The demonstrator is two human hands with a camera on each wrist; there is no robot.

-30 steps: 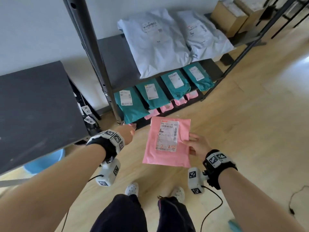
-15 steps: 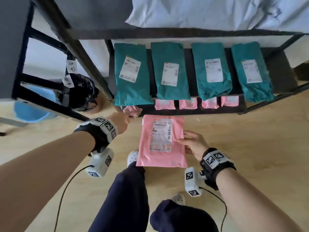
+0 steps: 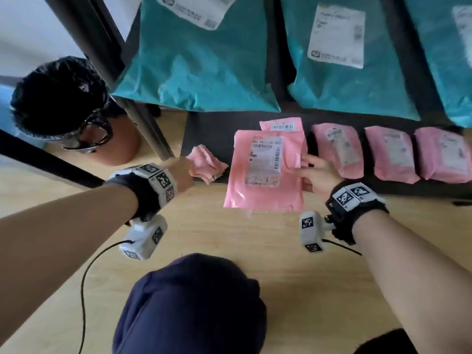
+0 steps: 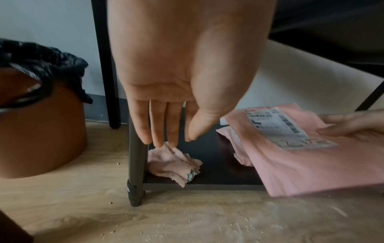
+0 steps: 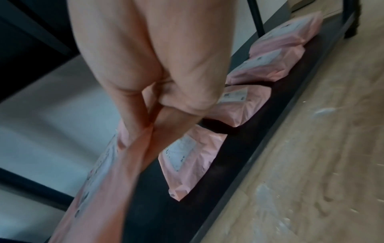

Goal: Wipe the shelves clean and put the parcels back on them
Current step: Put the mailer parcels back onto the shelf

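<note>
My right hand (image 3: 311, 172) pinches the right edge of a flat pink parcel (image 3: 263, 175) with a white barcode label. The parcel hangs over the front edge of the dark bottom shelf (image 3: 212, 131), partly covering another pink parcel (image 3: 281, 126). In the right wrist view, thumb and fingers (image 5: 151, 128) clamp the parcel (image 5: 99, 172). A crumpled pink cloth (image 3: 207, 164) lies in the shelf's left front corner. My left hand (image 4: 172, 141) hovers over the cloth (image 4: 172, 162), fingers straight, fingertips at its top edge. Three more pink parcels (image 3: 390, 154) lie in a row to the right.
Teal parcels (image 3: 194, 60) overhang the shelf above. The rack's dark post (image 4: 135, 164) stands right beside the cloth. A brown bin (image 3: 76, 111) lined with a black bag sits left of the rack on the wooden floor. My knee (image 3: 189, 302) is just below.
My view has dropped close to the bottom shelf. The right hand carried the pink parcel forward over the shelf edge. The left hand lowered the cloth into the shelf corner and let go.
</note>
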